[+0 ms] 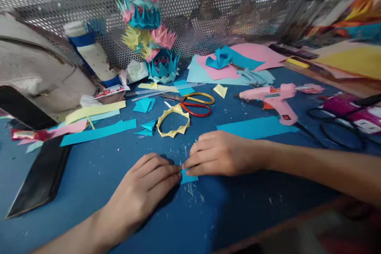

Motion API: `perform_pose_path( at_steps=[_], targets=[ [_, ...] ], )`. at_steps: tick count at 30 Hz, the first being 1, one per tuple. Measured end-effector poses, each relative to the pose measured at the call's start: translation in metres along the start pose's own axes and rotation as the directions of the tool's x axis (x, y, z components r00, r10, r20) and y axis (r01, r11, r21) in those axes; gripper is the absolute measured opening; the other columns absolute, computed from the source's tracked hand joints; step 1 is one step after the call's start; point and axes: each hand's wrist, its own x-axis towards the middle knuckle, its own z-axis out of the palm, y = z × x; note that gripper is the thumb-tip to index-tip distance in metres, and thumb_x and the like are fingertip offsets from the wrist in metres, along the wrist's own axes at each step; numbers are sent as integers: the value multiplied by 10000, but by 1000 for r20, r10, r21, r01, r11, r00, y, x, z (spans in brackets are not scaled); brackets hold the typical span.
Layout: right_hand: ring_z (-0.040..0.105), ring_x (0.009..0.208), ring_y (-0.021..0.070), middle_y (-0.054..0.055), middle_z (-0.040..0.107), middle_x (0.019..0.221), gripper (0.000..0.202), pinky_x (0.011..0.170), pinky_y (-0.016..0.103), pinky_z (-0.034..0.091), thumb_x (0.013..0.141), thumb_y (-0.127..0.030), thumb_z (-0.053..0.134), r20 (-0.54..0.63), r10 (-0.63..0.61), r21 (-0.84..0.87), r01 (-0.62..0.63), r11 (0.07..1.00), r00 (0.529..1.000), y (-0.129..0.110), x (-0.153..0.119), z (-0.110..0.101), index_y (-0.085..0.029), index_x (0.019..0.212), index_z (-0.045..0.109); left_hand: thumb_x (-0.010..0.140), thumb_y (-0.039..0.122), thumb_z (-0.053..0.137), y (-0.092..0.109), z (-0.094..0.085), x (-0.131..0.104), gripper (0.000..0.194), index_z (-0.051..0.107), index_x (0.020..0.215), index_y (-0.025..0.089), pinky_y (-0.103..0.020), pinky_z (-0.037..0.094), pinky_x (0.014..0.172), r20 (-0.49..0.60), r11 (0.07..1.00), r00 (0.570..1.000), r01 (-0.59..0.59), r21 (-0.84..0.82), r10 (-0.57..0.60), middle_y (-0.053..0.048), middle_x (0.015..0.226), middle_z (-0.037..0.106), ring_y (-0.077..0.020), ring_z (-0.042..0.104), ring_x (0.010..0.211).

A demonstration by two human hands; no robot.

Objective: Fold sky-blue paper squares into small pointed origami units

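Note:
A small piece of blue paper (189,177) lies on the table, pinned under the fingertips of both hands. My left hand (143,190) reaches in from the lower left, its fingers close together at the paper's left edge. From the right comes my right hand (220,154), fingers curled and pressing on the upper part of the paper, which they partly hide. Just beyond the hands sits a ring of folded yellow paper (173,121). Folded blue paper pieces (147,127) lie to the left of that ring. Scissors (195,104) with one yellow and one red handle rest behind it.
A pink glue gun (276,97) lies at right beside a blue paper strip (257,127). Behind stand a folded-paper tower (163,65) and a bottle (97,55). At left are paper strips (99,132), a dark phone-like case (41,174) and a pale bag (38,59).

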Motion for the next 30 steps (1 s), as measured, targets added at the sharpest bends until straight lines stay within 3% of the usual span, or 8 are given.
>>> perform_pose_path(
  at_steps=[20,30],
  targets=[
    [632,982,137,14,743,1162,273,733,308,476,1061,-150,437,-39,-10,-60,7,998,999,-2,2,-3,-150,1108,706,1092,133,298,3,5,-6,397,680,1190,86,-398,328,1075,-31,980,997,-57,189,64,-93,1222,711,-221,588,1109],
    [598,972,157,50,721,1204,286,737,329,433,1062,-179,412,21,-2,-26,3,1000,1000,0,1,-2,-164,1158,681,1088,137,299,16,0,1,403,667,1249,102,-409,282,1073,81,929,995,-81,361,55,-81,1170,726,-229,590,1098]
  ],
)
